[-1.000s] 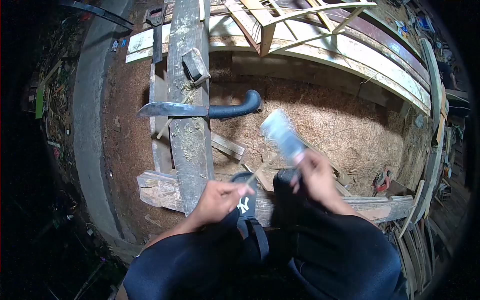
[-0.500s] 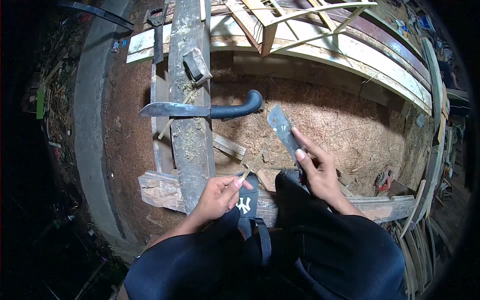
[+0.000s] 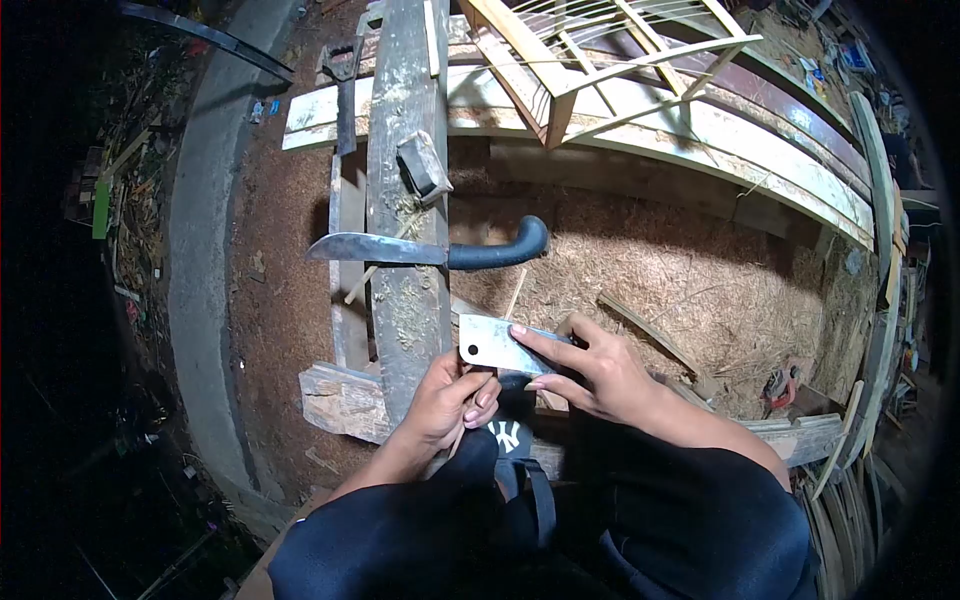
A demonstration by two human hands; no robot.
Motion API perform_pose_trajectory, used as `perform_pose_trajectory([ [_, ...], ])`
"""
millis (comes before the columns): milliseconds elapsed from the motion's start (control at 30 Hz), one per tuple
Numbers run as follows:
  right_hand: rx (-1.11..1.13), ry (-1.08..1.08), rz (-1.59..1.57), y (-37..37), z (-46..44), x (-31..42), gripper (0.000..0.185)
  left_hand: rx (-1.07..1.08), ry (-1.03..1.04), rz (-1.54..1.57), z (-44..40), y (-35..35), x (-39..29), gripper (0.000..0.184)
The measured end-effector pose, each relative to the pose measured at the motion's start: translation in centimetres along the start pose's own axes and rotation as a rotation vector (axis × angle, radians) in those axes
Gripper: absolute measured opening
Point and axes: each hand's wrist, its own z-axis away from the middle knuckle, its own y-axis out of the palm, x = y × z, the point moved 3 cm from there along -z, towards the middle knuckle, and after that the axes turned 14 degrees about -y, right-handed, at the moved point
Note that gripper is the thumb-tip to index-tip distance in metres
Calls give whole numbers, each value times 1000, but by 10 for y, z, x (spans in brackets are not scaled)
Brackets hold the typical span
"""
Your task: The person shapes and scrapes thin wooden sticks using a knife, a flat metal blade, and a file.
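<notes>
My right hand [image 3: 605, 372] grips a cleaver [image 3: 487, 342], its broad blade turned flat and pointing left, with a round hole near the end corner. The index finger lies along the blade; the handle is hidden under the hand. Close to the blade's end, my left hand [image 3: 445, 400] is closed on a thin wooden strip [image 3: 457, 440], part of which shows below the fingers. Whether the blade touches the strip is hidden. Just beyond the hands, a machete [image 3: 380, 248] with a curved black handle lies across a plank [image 3: 400, 350].
A dark block [image 3: 424, 168] and wood shavings rest on the plank. A handsaw [image 3: 346, 110] lies behind, near a slatted wooden frame [image 3: 560, 90] on long boards [image 3: 690, 145]. A cap [image 3: 510, 437] is below my hands. A red-handled tool [image 3: 782, 385] lies right.
The cleaver has swung from pointing away to pointing left, and my right hand has come leftward to my left hand. The whole view has shifted slightly down and right.
</notes>
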Motion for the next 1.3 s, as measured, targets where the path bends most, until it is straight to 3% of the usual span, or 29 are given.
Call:
perform_pose_trajectory([
  [167,1,-56,30,1,-7,2,55,139,-80,201,5,10,-8,24],
  [500,-83,-28,144,-3,-3,2,53,208,-81,101,-1,7,0,11],
  [567,-74,-58,154,-4,-4,-9,53,239,-64,85,-1,9,-2,19],
  [633,-330,123,236,-12,-5,-46,52,209,-66,110,3,15,-6,44],
  [667,-325,117,241,-20,-7,-46,52,303,-60,3,6,14,-1,58],
  [933,-113,195,-45,-29,-20,-23,55,-183,185,-10,29,-29,-30,49],
  [1033,31,205,-25,-44,-24,-24,54,-231,138,-172,42,-61,-30,42],
  [1167,199,247,-14,-62,-49,-8,50,-134,136,4,46,-89,-33,33],
  [1300,295,196,-115,-62,-75,13,48,-105,310,-33,44,-114,-28,25],
])
